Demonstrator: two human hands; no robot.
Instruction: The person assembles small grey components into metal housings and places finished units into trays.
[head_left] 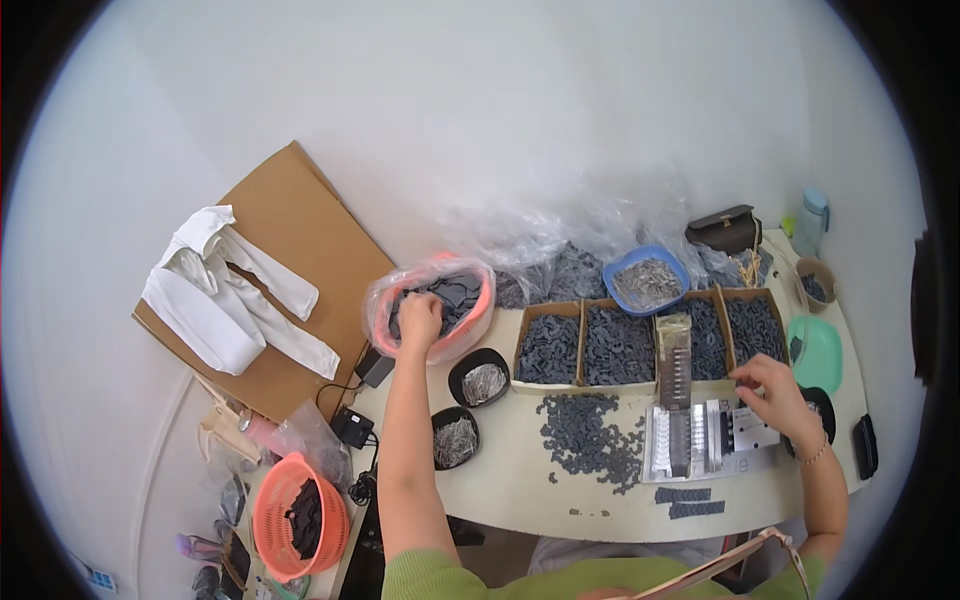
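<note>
My left hand (421,320) reaches into a bag-lined orange basket (487,312) at the back left of the table. Its fingers curl down among flat dark grey pieces (458,296), and what they grip is hidden. On the right, my right hand (775,394) is held over the right end of a metal fixture (712,435), just in front of the cardboard box. Its thumb and fingertips come together, and anything between them is too small to make out. Upright across the fixture stands a clear slotted strip (676,375).
A divided cardboard box (548,385) holds small grey parts, with a blue bowl (648,280) of metal pins on its back edge. Loose grey parts (585,435) lie in front. Two black trays (480,378) hold metal pieces. A green container (818,355) stands right; another orange basket (300,520) sits lower left.
</note>
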